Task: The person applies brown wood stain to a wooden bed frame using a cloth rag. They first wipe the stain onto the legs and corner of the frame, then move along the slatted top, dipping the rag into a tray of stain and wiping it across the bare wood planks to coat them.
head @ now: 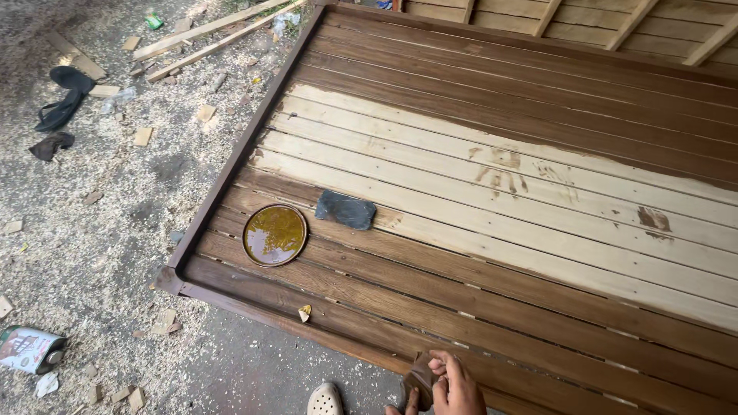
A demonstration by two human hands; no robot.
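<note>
A large slatted wooden panel [492,253] lies flat on the ground. Its far and near slats are stained dark brown, and a pale unstained band runs across the middle. My right hand [455,386] is at the panel's near edge, fingers closed on a small brown stained pad [420,374] pressed against the dark frame. My left hand is out of view. A round tin lid [274,234] holding amber-brown liquid rests on the slats near the left end. A dark sponge block [345,209] lies just right of the lid.
A dented can [29,350] lies on the sawdust-covered ground at lower left. Wood scraps, long battens [207,34] and dark cloth [65,96] are scattered at upper left. A white clog [324,400] shows at the bottom edge. Another slatted panel [615,23] stands behind.
</note>
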